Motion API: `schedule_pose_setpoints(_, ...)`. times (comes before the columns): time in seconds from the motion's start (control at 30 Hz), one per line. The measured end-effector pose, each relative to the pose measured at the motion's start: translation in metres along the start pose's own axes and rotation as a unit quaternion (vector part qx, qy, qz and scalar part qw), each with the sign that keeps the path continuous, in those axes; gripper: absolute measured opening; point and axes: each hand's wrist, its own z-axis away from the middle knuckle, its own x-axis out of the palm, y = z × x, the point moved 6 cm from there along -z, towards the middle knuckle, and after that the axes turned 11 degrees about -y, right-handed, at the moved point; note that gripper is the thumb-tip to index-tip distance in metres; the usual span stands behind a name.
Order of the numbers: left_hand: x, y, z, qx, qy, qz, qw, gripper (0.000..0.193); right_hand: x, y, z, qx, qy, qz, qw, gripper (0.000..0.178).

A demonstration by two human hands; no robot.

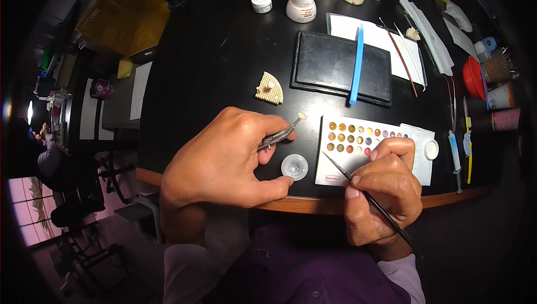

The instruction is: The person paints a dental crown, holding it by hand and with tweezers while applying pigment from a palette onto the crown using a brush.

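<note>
My left hand (218,158) is closed around metal tweezers (276,137). At their tip is a small cream-coloured piece that looks like a dental crown (302,116). The left thumb rests against the rim of a small clear cup (294,167) near the table's front edge. In my right hand (386,192) a thin dark-handled brush (376,202) is pinched between thumb and fingers, its fine tip pointing up and left. That tip is over the lower left of a white palette (325,171), which bears rows of small coloured paste dots. My right fingers hide part of the palette.
Beyond my left hand lies a beige honeycomb firing tray (269,92) with a peg. A black flat case (319,60) carries a blue stick (357,63). White-lidded jars (302,7) stand behind. At right are a syringe (453,150), a red bowl (472,77) and cups (500,97).
</note>
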Motion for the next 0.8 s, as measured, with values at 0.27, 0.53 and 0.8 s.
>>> schedule_pose_setpoints(0.27,0.006,-0.005,0.000,-0.063,-0.057,0.205,0.975,0.036,-0.011,0.002,0.003,0.002,0.004,-0.005,1.000,0.022)
schedule_pose_setpoints(0.53,0.013,0.001,-0.006,-0.035,-0.085,0.197,0.976,0.038,-0.005,-0.004,0.004,-0.014,-0.011,0.073,0.997,0.033)
schedule_pose_setpoints(0.8,0.015,0.004,-0.004,-0.027,-0.097,0.197,0.975,0.039,0.002,-0.006,0.007,-0.024,-0.014,0.091,0.996,0.038)
